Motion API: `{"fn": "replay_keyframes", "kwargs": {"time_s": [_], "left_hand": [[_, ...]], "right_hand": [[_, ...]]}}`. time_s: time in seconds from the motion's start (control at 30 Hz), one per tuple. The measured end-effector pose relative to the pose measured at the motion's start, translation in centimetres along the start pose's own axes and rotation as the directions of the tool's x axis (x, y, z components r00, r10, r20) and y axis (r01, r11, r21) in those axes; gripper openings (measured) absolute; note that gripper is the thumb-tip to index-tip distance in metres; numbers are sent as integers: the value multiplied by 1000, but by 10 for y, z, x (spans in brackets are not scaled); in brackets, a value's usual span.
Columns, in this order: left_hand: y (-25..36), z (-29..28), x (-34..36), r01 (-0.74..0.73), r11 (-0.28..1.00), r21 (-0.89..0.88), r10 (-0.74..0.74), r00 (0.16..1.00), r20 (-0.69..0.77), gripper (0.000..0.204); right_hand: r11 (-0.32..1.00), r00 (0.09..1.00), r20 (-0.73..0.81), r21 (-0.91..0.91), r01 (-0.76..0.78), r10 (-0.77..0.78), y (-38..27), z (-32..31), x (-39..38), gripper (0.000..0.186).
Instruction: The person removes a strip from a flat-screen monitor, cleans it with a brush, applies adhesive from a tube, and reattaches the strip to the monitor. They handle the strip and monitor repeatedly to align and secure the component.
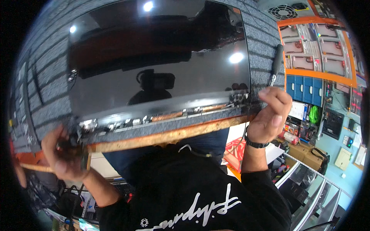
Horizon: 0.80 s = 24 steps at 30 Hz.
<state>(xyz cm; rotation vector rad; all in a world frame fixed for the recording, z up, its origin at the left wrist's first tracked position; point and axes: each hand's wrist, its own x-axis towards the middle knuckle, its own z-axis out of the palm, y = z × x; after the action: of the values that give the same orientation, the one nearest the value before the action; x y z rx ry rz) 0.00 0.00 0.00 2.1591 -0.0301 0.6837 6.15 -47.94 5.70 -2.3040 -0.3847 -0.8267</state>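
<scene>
Head view: glossy black rectangular panel (pixel 123 77) on grey dark-striped mat (pixel 264 34), wood-edged desk (pixel 165 138); blue plastic drawers (pixel 304 91) at R. L hand (pixel 58 158), R hand (pixel 271 115) near panel; grip of both: can't tell.

Electronics repair workshop, seemingly: dark-handled tool (pixel 277 61) beside bare screen panel (pixel 154 54), blue drawers (pixel 297 90), orange-framed shelves (pixel 316 76).

I count one left hand (pixel 63 154) and one right hand (pixel 271 113), two in all, plus one wristband (pixel 257 144) and one black shirt (pixel 185 184). There's one big screen (pixel 154 57), three glares (pixel 236 57) on it, one screwdriver (pixel 277 61) and one white cable (pixel 187 147). Off to the side I make it one fan (pixel 283 12), one orange rack (pixel 320 77), four blue drawers (pixel 297 96) and one green bundle (pixel 314 114); the small parts (pixel 165 116) blur past counting
</scene>
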Motion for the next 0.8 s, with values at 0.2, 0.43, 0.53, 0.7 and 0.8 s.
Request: {"fn": "replay_keyframes", "kwargs": {"time_s": [0.2,0.43,0.53,0.7,0.8], "left_hand": [[25,26,13,-123,922,368,152,987,-51,76],[-8,-13,-2,89,996,-10,-89,979,-184,73],[-6,-7,-2,-3,989,148,28,985,-173,72],[10,18,11,8,973,232,30,987,-160,59],[10,21,12,-29,996,88,38,993,-112,55]], "right_hand": [[999,999,25,-35,33,-32,3,11,0,59],[999,999,5,1,34,-34,7,12,-3,59],[1000,1000,32,-3,2,-2,4,12,0,57],[1000,1000,-19,22,-8,9,6,8,-3,53],[997,999,-42,82,-8,11,10,9,-1,49]]}}
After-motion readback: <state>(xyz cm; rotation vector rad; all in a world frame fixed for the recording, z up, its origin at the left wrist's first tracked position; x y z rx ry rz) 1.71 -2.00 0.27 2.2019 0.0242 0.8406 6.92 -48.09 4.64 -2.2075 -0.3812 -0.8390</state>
